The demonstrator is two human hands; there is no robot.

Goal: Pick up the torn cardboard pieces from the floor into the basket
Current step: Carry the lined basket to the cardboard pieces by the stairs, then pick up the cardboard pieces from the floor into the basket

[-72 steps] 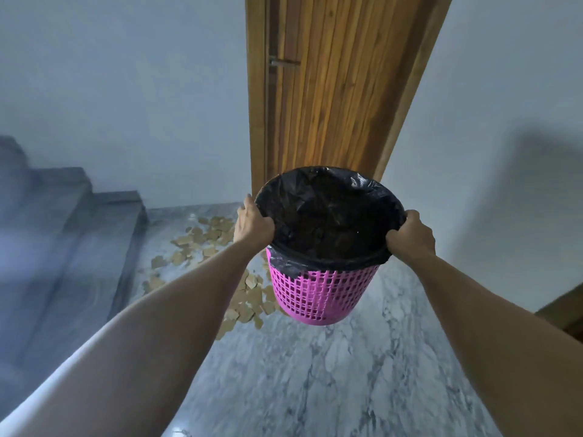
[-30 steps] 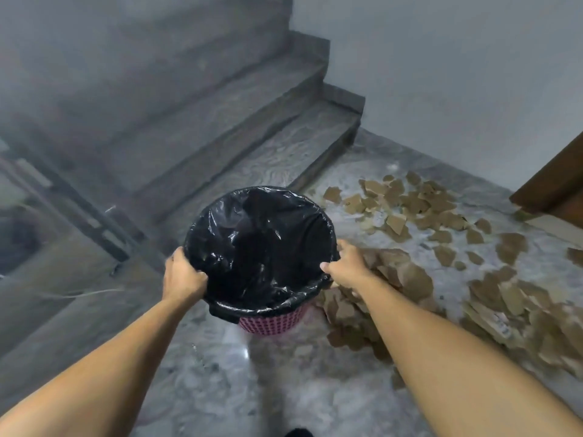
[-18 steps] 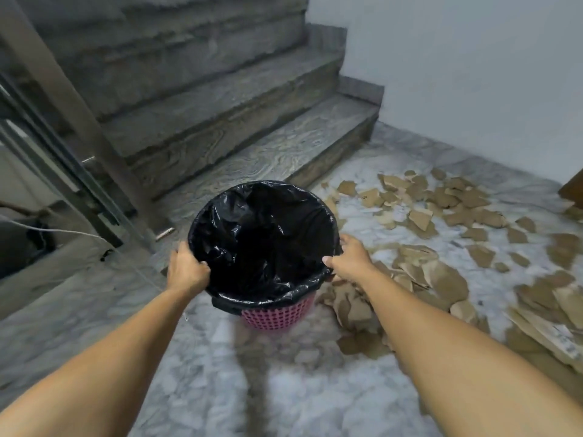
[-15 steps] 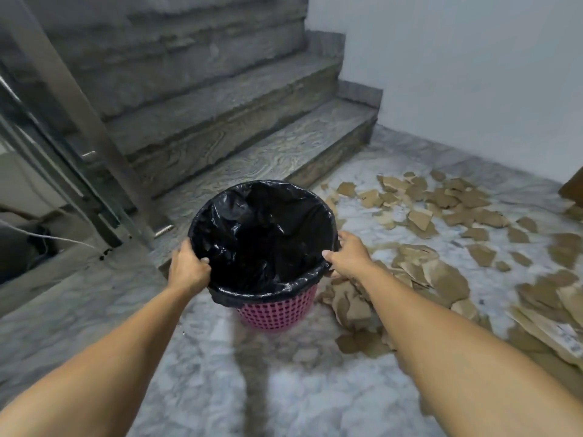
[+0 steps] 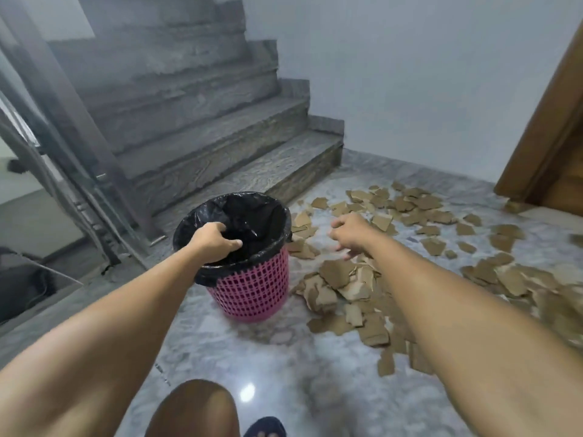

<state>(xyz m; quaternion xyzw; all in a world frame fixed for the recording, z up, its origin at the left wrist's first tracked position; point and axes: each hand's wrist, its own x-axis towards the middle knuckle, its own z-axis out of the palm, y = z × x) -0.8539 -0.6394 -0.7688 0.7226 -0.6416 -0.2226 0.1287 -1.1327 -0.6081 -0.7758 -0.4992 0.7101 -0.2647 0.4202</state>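
Left hand (image 5: 216, 244) grips the basket (image 5: 252, 285) rim (black liner); right hand (image 5: 350, 231), fingers loosely spread, hovers over cardboard pieces (image 5: 340, 279) on the floor (image 5: 284, 357).

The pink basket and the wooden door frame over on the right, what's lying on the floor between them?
In the head view, torn cardboard pieces lie scattered on the marble floor between the basket and the door frame.

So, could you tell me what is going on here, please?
A person is clearing torn cardboard pieces off the marble floor. The pink basket with its black liner stands upright on the floor by the stairs. The left hand grips its near rim; the right hand reaches over the scattered pieces, holding nothing.
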